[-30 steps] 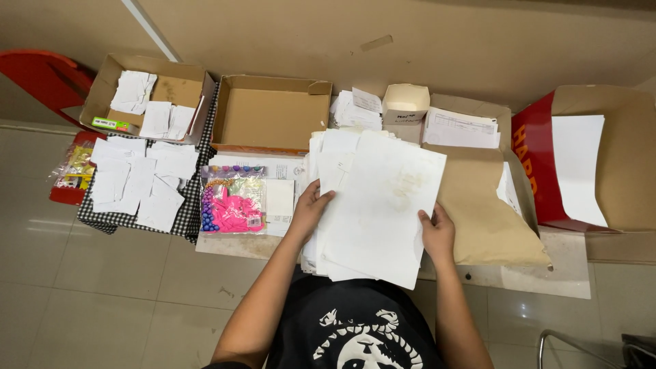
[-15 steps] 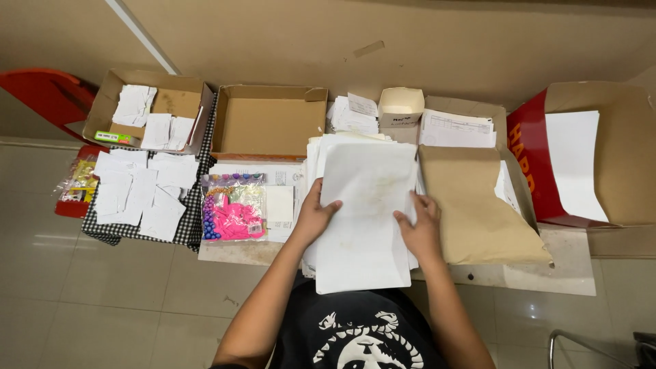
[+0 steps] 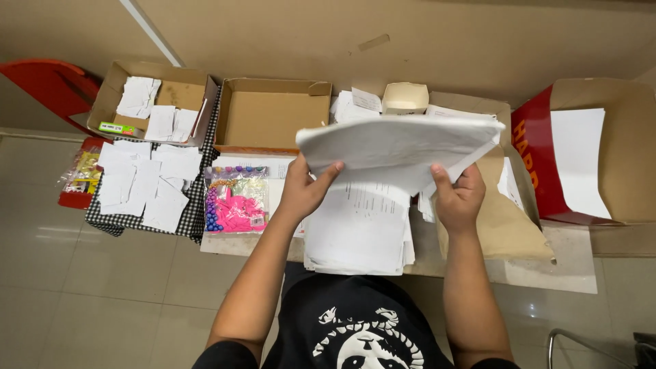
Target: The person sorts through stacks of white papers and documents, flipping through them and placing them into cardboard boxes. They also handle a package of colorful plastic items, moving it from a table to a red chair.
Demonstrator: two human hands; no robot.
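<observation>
Paper sheets (image 3: 400, 147) are what I have lifted in both hands, a thick white bundle raised above the floor and tipped so its broad face turns toward me. My left hand (image 3: 304, 191) grips the bundle's lower left edge, thumb up on the near face and fingers curled behind it. My right hand (image 3: 459, 198) holds the lower right edge the same way, thumb pressed on the front, fingers closed behind.

Directly below the bundle lies a stack of printed pages (image 3: 359, 229) at the near edge of the floor mat (image 3: 570, 266). Just right of that stack rests a brown envelope (image 3: 502, 222), and beyond it, at the right edge, stands a red box (image 3: 540, 164) with a white sheet inside. Left of the stack I see a clear bag of pink and coloured bits (image 3: 236, 201). Behind it sits an open cardboard box (image 3: 273, 116). A 2nd cardboard box with paper scraps (image 3: 154, 102) sits at the far left corner, in front of it a checked cloth (image 3: 195, 205) covered in white slips.
</observation>
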